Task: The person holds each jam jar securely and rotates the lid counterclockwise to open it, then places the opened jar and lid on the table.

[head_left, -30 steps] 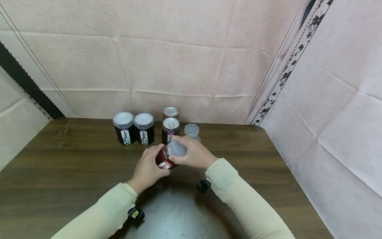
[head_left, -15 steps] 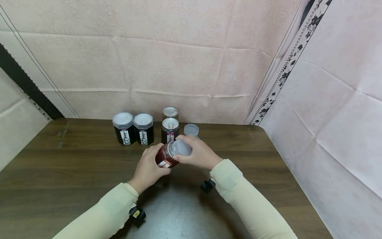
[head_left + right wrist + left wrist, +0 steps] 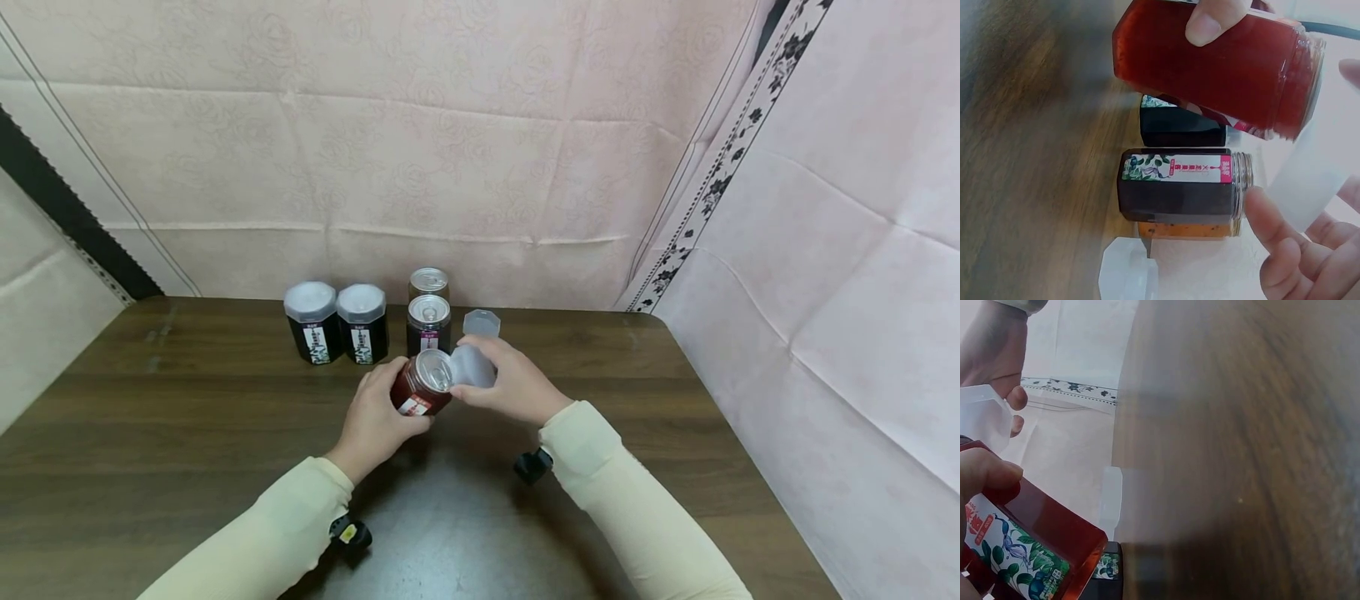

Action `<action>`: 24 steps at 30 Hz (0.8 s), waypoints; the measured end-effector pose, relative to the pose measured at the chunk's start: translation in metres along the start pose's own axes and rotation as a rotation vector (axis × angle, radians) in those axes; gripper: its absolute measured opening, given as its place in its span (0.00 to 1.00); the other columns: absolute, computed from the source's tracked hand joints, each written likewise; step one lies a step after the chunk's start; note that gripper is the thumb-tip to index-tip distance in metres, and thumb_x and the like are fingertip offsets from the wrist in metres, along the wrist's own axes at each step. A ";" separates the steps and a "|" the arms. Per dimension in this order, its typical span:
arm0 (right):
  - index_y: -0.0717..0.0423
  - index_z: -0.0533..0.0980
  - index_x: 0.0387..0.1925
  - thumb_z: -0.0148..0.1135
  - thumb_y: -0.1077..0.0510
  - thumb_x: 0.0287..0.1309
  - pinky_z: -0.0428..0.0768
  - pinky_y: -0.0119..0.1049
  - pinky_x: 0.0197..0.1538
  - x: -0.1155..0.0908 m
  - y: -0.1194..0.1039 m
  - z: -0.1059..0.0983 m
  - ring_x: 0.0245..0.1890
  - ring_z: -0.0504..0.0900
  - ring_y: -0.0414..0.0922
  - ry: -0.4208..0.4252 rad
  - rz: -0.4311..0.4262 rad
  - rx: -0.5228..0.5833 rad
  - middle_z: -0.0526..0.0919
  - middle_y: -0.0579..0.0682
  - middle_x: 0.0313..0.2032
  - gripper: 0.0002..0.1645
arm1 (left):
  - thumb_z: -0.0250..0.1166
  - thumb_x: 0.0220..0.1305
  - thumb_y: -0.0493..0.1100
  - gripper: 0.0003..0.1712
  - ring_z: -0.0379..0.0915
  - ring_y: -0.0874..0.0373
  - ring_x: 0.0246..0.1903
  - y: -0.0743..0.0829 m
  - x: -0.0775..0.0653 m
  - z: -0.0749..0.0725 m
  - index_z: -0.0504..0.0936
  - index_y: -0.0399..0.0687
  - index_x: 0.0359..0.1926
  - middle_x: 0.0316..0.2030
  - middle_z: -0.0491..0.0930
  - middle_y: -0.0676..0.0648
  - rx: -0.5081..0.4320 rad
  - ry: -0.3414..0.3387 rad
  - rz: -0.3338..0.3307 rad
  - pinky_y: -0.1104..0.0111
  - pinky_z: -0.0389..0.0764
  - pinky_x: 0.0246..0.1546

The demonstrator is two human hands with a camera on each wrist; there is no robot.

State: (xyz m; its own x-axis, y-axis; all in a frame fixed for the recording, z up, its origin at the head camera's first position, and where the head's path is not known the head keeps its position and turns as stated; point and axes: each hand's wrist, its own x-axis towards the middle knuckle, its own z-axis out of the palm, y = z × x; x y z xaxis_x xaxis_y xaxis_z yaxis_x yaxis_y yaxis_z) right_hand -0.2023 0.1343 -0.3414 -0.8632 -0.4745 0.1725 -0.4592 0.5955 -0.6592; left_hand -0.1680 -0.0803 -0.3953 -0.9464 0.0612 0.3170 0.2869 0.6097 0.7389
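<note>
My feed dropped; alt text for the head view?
Left hand grips a tilted red jar; right hand holds a translucent lid beside its top. Behind are two capped dark jars, two uncapped jars and a loose lid.

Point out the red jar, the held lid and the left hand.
Red jar (image 3: 1213, 72), right wrist view: its side wall.
Held lid (image 3: 473, 367), head view: its pale face.
Left hand (image 3: 377, 425), head view: back of hand.

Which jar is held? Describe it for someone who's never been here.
On the brown wooden table, find the silver-topped dark jar. Just in front, the left grip holds the red jar, tilted. The other jars look dark or amber; this alone is red.
</note>
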 end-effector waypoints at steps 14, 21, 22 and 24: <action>0.44 0.66 0.64 0.72 0.47 0.50 0.80 0.47 0.49 -0.005 0.012 -0.002 0.50 0.74 0.50 -0.008 0.073 0.077 0.70 0.50 0.59 0.40 | 0.78 0.43 0.43 0.46 0.70 0.43 0.54 -0.002 0.006 0.005 0.67 0.39 0.64 0.56 0.73 0.37 -0.074 0.000 -0.101 0.46 0.73 0.56; 0.48 0.65 0.65 0.73 0.48 0.50 0.79 0.47 0.51 -0.006 0.016 -0.001 0.51 0.74 0.50 -0.006 0.075 0.059 0.69 0.50 0.60 0.42 | 0.78 0.44 0.44 0.46 0.71 0.43 0.55 -0.003 0.008 0.006 0.67 0.38 0.63 0.57 0.73 0.37 -0.092 -0.004 -0.130 0.47 0.73 0.57; 0.48 0.65 0.65 0.73 0.48 0.49 0.79 0.47 0.50 -0.006 0.017 -0.001 0.50 0.74 0.50 -0.006 0.077 0.055 0.69 0.50 0.60 0.42 | 0.78 0.44 0.44 0.46 0.71 0.43 0.55 -0.003 0.008 0.006 0.67 0.38 0.63 0.57 0.73 0.37 -0.094 -0.004 -0.133 0.47 0.73 0.57; 0.47 0.65 0.64 0.73 0.48 0.49 0.80 0.47 0.50 -0.006 0.017 0.000 0.50 0.74 0.51 -0.008 0.082 0.054 0.69 0.50 0.60 0.42 | 0.78 0.44 0.44 0.46 0.71 0.43 0.55 -0.003 0.008 0.007 0.67 0.39 0.63 0.57 0.73 0.37 -0.099 -0.004 -0.137 0.47 0.72 0.57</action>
State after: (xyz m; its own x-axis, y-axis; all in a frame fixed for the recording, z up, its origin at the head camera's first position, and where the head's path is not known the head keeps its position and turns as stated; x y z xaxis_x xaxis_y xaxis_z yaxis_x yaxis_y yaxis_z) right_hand -0.2050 0.1476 -0.3538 -0.8955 -0.4308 0.1112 -0.3752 0.5969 -0.7092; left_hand -0.1773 -0.0763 -0.3989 -0.9782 -0.0137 0.2072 0.1683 0.5318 0.8300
